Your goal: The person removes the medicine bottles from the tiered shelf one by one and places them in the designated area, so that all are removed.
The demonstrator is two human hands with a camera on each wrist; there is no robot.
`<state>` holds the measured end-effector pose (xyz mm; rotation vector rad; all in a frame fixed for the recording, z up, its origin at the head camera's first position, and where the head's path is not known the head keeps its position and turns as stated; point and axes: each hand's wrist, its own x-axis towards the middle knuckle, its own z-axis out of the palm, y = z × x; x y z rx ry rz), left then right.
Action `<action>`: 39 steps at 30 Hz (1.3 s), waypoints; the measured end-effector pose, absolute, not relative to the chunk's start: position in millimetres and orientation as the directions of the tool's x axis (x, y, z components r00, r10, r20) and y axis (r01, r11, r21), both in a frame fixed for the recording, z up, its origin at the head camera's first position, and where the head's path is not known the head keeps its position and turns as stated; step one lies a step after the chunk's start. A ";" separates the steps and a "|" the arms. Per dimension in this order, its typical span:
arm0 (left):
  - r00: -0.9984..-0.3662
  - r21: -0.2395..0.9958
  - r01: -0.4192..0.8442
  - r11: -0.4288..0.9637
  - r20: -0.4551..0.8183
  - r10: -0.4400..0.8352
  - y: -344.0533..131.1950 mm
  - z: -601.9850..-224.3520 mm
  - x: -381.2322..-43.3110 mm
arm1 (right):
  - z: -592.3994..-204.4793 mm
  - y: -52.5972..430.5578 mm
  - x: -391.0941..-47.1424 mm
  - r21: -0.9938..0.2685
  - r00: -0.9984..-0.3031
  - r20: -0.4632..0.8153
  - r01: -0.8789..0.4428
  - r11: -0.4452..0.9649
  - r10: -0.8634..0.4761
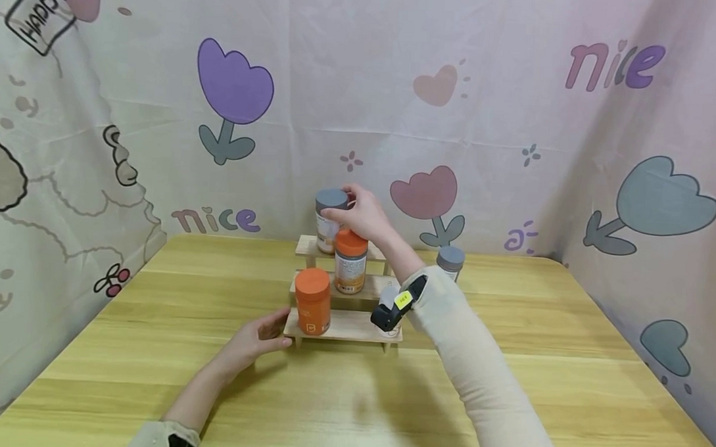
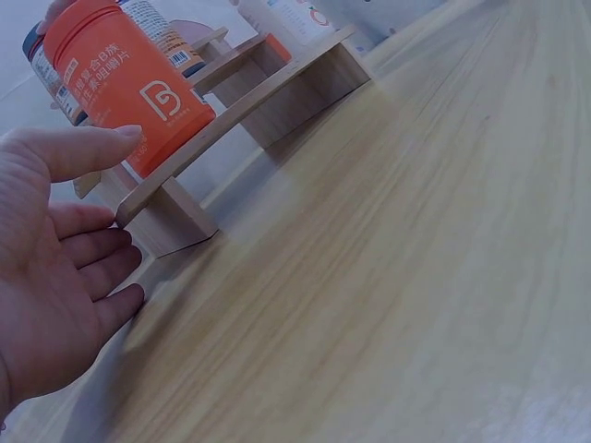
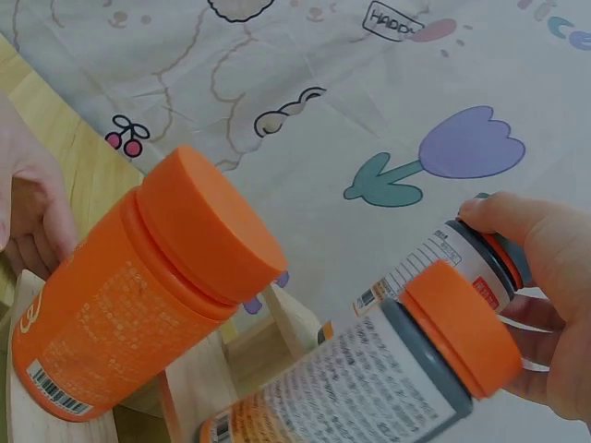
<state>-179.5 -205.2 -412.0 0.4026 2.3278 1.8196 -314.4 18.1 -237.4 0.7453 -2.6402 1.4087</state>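
Note:
My right hand [image 1: 363, 214] grips a grey-capped supplement bottle [image 1: 327, 229] near its lid, at the top step of a small wooden stand [image 1: 360, 324]. In the right wrist view, the thumb and fingers of that hand [image 3: 549, 309] wrap round the bottle's upper end. An orange-capped bottle [image 1: 350, 269] stands on the middle step below. On the lowest step, at the left, is an all-orange bottle [image 1: 312, 304]. My left hand [image 2: 65, 249] lies with loose fingers at the stand's left end, fingertips right at the lowest step's edge.
A white bottle [image 1: 389, 294] at the lowest step's right end is partly hidden by the right wrist camera [image 1: 390, 311]. Another grey-capped bottle [image 1: 450, 258] shows behind my right forearm. A printed curtain [image 1: 339, 85] backs the wooden table [image 1: 123, 347].

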 end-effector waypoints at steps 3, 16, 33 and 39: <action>-0.951 0.968 0.114 0.225 0.040 0.307 -204.9 -413.1 -179.4 | -236.3 23.6 -315.8 -0.781 -0.890 0.274 -0.427 0.456 -0.365; -0.956 0.966 0.094 0.239 0.020 0.293 -203.7 -409.6 -178.8 | -228.1 59.1 -318.2 -0.768 -0.896 0.347 -0.441 0.464 -0.278; -0.954 0.959 0.110 0.260 0.029 0.299 -203.9 -409.5 -179.2 | -230.0 130.2 -324.1 -0.795 -0.910 0.364 -0.415 0.442 -0.200; -0.954 0.960 0.112 0.256 0.032 0.298 -203.6 -409.1 -180.2 | -234.2 157.4 -326.5 -0.797 -0.912 0.386 -0.407 0.447 -0.142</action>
